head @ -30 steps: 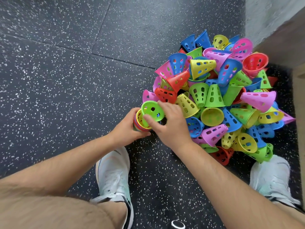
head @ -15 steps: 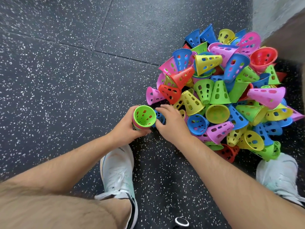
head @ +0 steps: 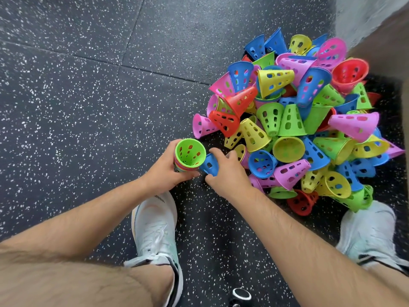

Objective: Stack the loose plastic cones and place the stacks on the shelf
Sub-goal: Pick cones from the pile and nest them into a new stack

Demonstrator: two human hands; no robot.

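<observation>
The stack of cones [head: 188, 156] is held just above the floor, near the left edge of the loose pile, its open mouth tipped up toward the camera and a green cone [head: 190, 151] as its top layer. A second ago that green cone was still tilted over the stack under the right hand's fingers; half a second ago it was seated, and it remains so now. The left hand [head: 164, 171] keeps its fingers and thumb curled round the stack's banded rims. The right hand [head: 228, 171] has left the green cone and now pinches a small blue cone [head: 209, 165] between thumb and fingertips, right beside the stack; whether the two touch I cannot tell. Half a second ago this blue cone lay half hidden behind the stack at the pile's edge. The pile of cones [head: 287, 120], in pink, blue, yellow, green and red, lies heaped to the right, looking unchanged. Everything rests on a black rubber floor [head: 88, 96] flecked with white and crossed by thin seams. Two white shoes stand on it, the left shoe [head: 155, 227] below the hands and the right shoe [head: 367, 231] touching the pile's near edge. A grey wall [head: 365, 14] fills the top right corner.
</observation>
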